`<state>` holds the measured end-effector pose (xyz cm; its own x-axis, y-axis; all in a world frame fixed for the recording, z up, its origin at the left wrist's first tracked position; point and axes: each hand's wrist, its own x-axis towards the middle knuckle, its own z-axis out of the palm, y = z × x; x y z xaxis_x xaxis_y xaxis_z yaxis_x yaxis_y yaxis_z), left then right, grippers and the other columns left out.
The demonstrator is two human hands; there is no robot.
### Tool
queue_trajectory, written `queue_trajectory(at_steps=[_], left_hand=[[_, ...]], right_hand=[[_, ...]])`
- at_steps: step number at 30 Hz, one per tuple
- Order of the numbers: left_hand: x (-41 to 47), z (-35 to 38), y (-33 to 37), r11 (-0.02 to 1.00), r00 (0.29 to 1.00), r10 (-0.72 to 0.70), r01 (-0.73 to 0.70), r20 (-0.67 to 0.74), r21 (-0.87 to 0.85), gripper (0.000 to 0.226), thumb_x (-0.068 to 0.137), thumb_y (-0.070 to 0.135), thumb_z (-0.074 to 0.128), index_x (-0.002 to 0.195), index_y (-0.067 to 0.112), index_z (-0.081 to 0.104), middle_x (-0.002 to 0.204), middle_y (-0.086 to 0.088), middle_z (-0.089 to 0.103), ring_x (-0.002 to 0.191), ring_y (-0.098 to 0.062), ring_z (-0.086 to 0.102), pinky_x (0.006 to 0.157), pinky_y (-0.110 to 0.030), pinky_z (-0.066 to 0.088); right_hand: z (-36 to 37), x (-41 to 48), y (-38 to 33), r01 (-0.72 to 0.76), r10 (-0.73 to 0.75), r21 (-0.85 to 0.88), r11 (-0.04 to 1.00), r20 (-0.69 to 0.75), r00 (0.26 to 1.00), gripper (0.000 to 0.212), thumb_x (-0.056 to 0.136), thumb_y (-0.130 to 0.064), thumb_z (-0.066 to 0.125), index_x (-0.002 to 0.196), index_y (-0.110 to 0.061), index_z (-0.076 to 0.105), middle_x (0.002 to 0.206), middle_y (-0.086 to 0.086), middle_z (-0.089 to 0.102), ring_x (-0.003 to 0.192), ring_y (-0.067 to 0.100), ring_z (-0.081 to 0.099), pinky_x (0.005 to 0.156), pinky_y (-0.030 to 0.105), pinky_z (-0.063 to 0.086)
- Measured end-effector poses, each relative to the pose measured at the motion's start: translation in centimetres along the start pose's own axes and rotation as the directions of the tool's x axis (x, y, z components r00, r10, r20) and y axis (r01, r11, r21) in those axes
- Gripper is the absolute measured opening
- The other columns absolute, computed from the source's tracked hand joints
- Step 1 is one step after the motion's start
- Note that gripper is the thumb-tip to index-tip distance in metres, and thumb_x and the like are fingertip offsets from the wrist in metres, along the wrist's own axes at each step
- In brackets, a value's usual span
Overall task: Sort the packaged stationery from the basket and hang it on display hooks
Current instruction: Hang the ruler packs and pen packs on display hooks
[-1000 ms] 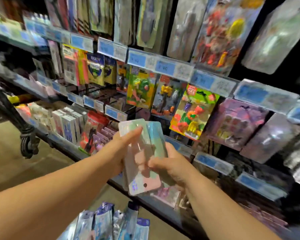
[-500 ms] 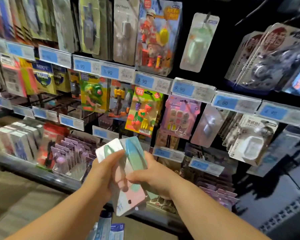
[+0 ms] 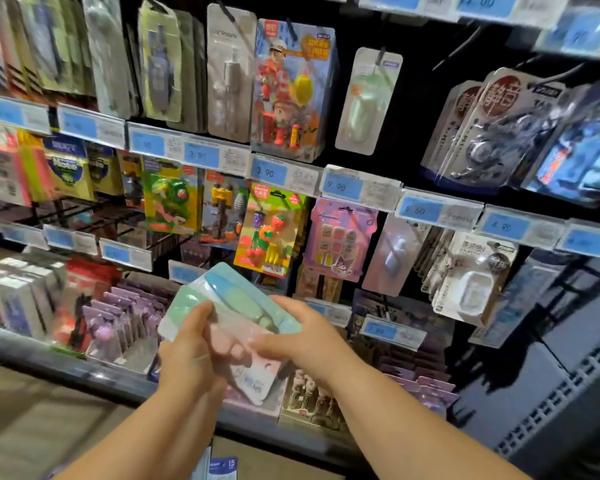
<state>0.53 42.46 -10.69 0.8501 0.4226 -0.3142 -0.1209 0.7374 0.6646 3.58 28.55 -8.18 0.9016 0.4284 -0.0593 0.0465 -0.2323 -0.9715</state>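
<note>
Both my hands hold a small fan of pastel blister packs (image 3: 234,306) in front of the display wall. My left hand (image 3: 191,344) grips the packs from the left, thumb across their front. My right hand (image 3: 305,337) holds them from the right, fingers curled round the edge. The packs are mint, blue and pink, tilted, with their hang-hole end (image 3: 257,386) pointing down. A matching mint pack (image 3: 366,102) hangs alone on a hook in the upper row. Part of a blue-labelled pack (image 3: 222,467) shows at the bottom edge, between my forearms.
Rows of hooks carry toy eraser sets (image 3: 274,230), a figure pack (image 3: 291,91) and correction tapes (image 3: 492,133), with blue price tags (image 3: 267,173) along the rails. A low shelf (image 3: 49,362) holds boxed goods. A grey perforated panel (image 3: 568,393) stands at the right.
The view has swung right and up along the display. My hands have turned the packs flatter and spread them, staying together in front of the lower shelf.
</note>
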Motion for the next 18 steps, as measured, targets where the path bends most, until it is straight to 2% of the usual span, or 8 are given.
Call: queue_trajectory(at_steps=[3, 5, 7, 11, 12, 14, 16, 18], left_hand=[[0.7, 0.5, 0.2, 0.997, 0.997, -0.032, 0.028, -0.064, -0.072, 0.039, 0.088, 0.027, 0.064, 0.117, 0.003, 0.052, 0.082, -0.022, 0.063, 0.031, -0.019, 0.047, 0.035, -0.022, 0.041], [1.0, 0.2, 0.3, 0.993, 0.993, -0.037, 0.024, -0.108, -0.117, 0.046, 0.085, 0.029, 0.068, 0.121, 0.008, 0.049, 0.095, -0.025, 0.062, 0.036, -0.021, 0.051, 0.037, -0.025, 0.043], [1.0, 0.2, 0.5, 0.99, 0.99, -0.029, 0.009, -0.139, -0.141, 0.043, 0.084, 0.03, 0.07, 0.116, 0.013, 0.046, 0.097, -0.023, 0.06, 0.039, -0.023, 0.053, 0.038, -0.026, 0.044], [0.3, 0.0, 1.2, 0.981, 0.982, -0.047, 0.012, -0.18, -0.192, 0.057, 0.085, 0.026, 0.071, 0.131, 0.002, 0.047, 0.092, -0.018, 0.064, 0.045, -0.022, 0.063, 0.036, -0.024, 0.044], [0.0, -0.1, 1.5, 0.98, 0.984, -0.061, 0.028, -0.168, -0.195, 0.051, 0.085, 0.025, 0.071, 0.126, 0.002, 0.051, 0.089, -0.017, 0.066, 0.047, -0.023, 0.064, 0.037, -0.024, 0.045], [-0.5, -0.3, 2.2, 0.983, 0.992, -0.098, 0.085, -0.076, -0.16, 0.029, 0.084, 0.028, 0.071, 0.099, 0.005, 0.06, 0.078, -0.018, 0.071, 0.053, -0.027, 0.064, 0.042, -0.028, 0.05], [-0.8, -0.3, 2.8, 0.985, 0.99, -0.135, 0.137, 0.029, -0.107, 0.032, 0.081, 0.035, 0.071, 0.086, 0.006, 0.062, 0.078, -0.02, 0.072, 0.07, -0.031, 0.064, 0.063, -0.038, 0.058], [-0.9, -0.4, 3.4, 0.982, 0.986, -0.158, 0.163, 0.052, -0.091, 0.04, 0.074, 0.042, 0.072, 0.087, 0.005, 0.064, 0.088, -0.019, 0.072, 0.087, -0.033, 0.066, 0.093, -0.045, 0.052]], right_hand=[[0.7, 0.0, 0.7, 0.089, -0.079, 0.073, 0.993, -0.128, 0.989, 0.065, 0.073, -0.02, 0.084, 0.128, -0.033, 0.053, 0.116, -0.003, 0.067, 0.101, 0.015, 0.068, 0.084, 0.033, 0.059], [1.5, 0.0, 0.9, 0.119, -0.105, 0.085, 0.989, -0.159, 0.982, 0.07, 0.075, -0.025, 0.082, 0.133, -0.037, 0.044, 0.117, -0.005, 0.064, 0.101, 0.013, 0.067, 0.084, 0.031, 0.058], [2.2, 0.0, 1.0, 0.152, -0.129, 0.119, 0.981, -0.184, 0.974, 0.07, 0.08, -0.019, 0.079, 0.134, -0.036, 0.037, 0.114, -0.008, 0.062, 0.101, 0.009, 0.065, 0.086, 0.027, 0.055], [3.3, 0.2, 1.2, 0.191, -0.175, 0.077, 0.978, -0.184, 0.967, 0.053, 0.083, -0.019, 0.076, 0.119, -0.038, 0.043, 0.109, -0.011, 0.063, 0.099, 0.007, 0.064, 0.09, 0.03, 0.054], [3.4, 0.4, 1.2, 0.204, -0.189, 0.062, 0.977, -0.188, 0.964, 0.049, 0.083, -0.02, 0.076, 0.116, -0.038, 0.045, 0.109, -0.01, 0.063, 0.099, 0.007, 0.064, 0.088, 0.029, 0.054], [3.4, 0.8, 1.1, 0.235, -0.219, 0.057, 0.97, -0.206, 0.954, 0.047, 0.083, -0.018, 0.076, 0.115, -0.037, 0.047, 0.111, -0.011, 0.062, 0.099, 0.006, 0.063, 0.086, 0.027, 0.054], [3.0, 1.4, 1.0, 0.264, -0.241, 0.085, 0.961, -0.218, 0.946, 0.046, 0.082, -0.016, 0.076, 0.114, -0.035, 0.049, 0.113, -0.01, 0.06, 0.103, 0.009, 0.062, 0.087, 0.029, 0.054], [2.3, 2.0, 0.8, 0.27, -0.236, 0.136, 0.953, -0.223, 0.946, 0.048, 0.077, -0.019, 0.081, 0.111, -0.036, 0.051, 0.115, -0.004, 0.061, 0.106, 0.016, 0.063, 0.086, 0.033, 0.055]])
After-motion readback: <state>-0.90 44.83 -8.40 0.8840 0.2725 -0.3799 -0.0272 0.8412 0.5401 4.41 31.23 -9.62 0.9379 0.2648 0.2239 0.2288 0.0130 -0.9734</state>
